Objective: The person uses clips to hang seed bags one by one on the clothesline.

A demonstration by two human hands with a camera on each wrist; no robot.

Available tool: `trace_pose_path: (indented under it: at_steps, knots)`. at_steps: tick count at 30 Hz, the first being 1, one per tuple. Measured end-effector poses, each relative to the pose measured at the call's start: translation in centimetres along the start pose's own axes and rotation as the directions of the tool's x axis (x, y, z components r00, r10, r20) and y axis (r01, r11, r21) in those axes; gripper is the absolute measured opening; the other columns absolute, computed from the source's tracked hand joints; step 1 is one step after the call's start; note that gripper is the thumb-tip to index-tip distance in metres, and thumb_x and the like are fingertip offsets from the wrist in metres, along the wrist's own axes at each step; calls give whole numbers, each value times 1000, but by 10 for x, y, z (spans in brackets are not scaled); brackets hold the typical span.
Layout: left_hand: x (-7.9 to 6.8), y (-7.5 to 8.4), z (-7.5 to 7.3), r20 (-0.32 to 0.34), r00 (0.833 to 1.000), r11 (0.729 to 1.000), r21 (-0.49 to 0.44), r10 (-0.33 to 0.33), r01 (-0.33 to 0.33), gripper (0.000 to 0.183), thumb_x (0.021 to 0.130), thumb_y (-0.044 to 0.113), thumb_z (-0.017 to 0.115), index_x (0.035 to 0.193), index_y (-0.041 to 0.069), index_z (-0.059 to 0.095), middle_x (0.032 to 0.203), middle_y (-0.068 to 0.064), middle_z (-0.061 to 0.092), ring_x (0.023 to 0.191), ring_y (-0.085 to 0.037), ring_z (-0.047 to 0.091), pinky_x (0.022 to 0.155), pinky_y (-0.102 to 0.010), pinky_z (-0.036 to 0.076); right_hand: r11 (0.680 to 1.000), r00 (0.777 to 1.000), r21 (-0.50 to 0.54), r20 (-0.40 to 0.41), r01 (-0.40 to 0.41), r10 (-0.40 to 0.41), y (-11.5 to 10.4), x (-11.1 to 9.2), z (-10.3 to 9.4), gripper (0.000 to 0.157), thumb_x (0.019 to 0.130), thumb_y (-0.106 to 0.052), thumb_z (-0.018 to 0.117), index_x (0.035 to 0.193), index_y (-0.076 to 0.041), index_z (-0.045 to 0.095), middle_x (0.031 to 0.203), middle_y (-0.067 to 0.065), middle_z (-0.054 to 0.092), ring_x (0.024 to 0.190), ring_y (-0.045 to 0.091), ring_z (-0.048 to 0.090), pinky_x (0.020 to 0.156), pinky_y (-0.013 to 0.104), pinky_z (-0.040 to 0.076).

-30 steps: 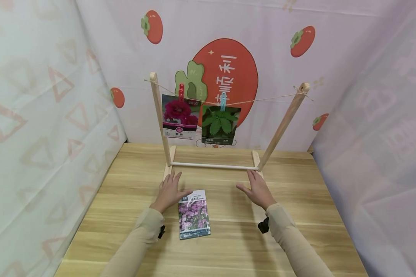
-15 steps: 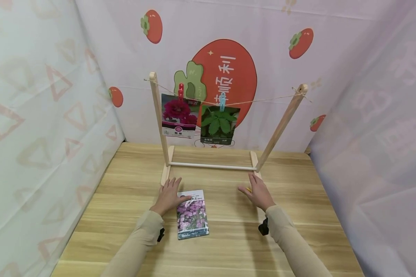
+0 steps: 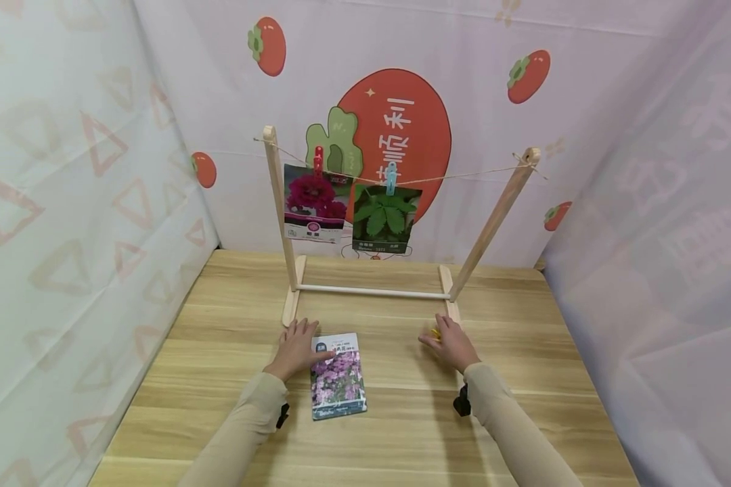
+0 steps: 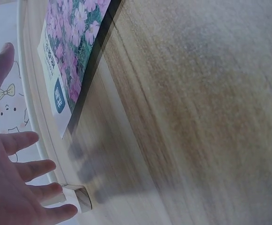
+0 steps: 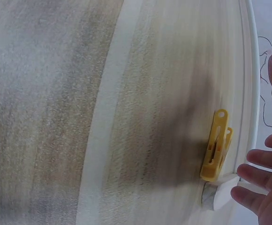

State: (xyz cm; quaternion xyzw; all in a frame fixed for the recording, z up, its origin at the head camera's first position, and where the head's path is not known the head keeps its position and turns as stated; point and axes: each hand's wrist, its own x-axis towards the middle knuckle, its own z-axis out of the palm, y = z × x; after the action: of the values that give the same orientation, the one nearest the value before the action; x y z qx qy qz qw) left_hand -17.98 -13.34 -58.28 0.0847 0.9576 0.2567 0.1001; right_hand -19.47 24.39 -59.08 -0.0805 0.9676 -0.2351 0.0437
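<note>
A packet with pink flowers (image 3: 338,382) lies flat on the table. At its upper left corner, my left hand (image 3: 294,352) has its fingers spread, and the thumb reaches over the packet's top edge. In the left wrist view this hand (image 4: 18,187) holds nothing. My right hand (image 3: 455,343) is beside a yellow clothespin (image 5: 215,145), which it partly covers in the head view. In the right wrist view the fingers look extended and apart from the clothespin, which lies near the end of the rack's wooden foot (image 5: 219,193).
Behind the hands stands a wooden rack with two posts (image 3: 495,223), a white crossbar (image 3: 371,292) and a string. A red clothespin (image 3: 318,162) holds a magenta-flower packet (image 3: 314,203); a light blue clothespin (image 3: 392,179) holds a green-leaf packet (image 3: 385,220). Printed cloth surrounds the table.
Both hands have drawn back slightly from the rack toward me. My right hand has come down closer to the yellow clothespin. The packets have stayed in place.
</note>
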Motion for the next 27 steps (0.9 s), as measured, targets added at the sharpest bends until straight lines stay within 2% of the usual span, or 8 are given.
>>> trace_pose_path:
  at_steps: [3,8,14,19,23,27]
  knots:
    - [0,0,0,17,1000,999,32,1,-1,88,77,52,77,142,1,45,152,-30,31,143,-53,18,112,-70,17,1000,1000,-9,12,-3,3,2,0,4,84,92,-50,61,145,9,34,140,31,46,127,48,47,105,58,40]
    - [0,-1,1,57,998,994,112,9,-15,89,74,52,79,138,-2,48,146,-28,39,138,-53,28,107,-70,25,1000,1000,-30,25,-4,5,2,0,8,81,93,-49,60,145,9,36,136,30,49,123,45,51,101,56,44]
    - [-2,-5,4,76,997,986,168,-6,-7,92,71,53,81,138,-2,48,144,-25,42,136,-49,33,105,-68,30,996,999,-77,-25,38,-40,2,-3,11,72,90,-42,67,136,10,47,121,27,58,107,42,59,91,54,49]
    - [-2,-5,4,78,997,987,160,-23,11,87,72,45,84,137,-2,48,145,-27,39,138,-50,30,106,-68,29,989,998,-146,-48,40,-48,6,-2,15,60,89,-37,71,125,8,55,109,22,60,91,35,60,79,49,51]
    - [-1,-5,5,74,996,992,124,-40,31,81,72,38,85,134,-1,51,146,-28,36,138,-51,28,107,-67,30,979,998,-200,-45,27,-37,5,-1,17,55,90,-33,69,124,9,56,107,23,60,90,35,60,79,49,50]
    - [0,-8,8,57,998,994,107,-39,32,79,70,37,87,131,0,53,142,-28,39,135,-48,33,105,-64,34,970,998,-244,-45,23,-35,1,-2,17,46,91,-29,67,117,8,61,105,21,61,91,35,59,79,50,50]
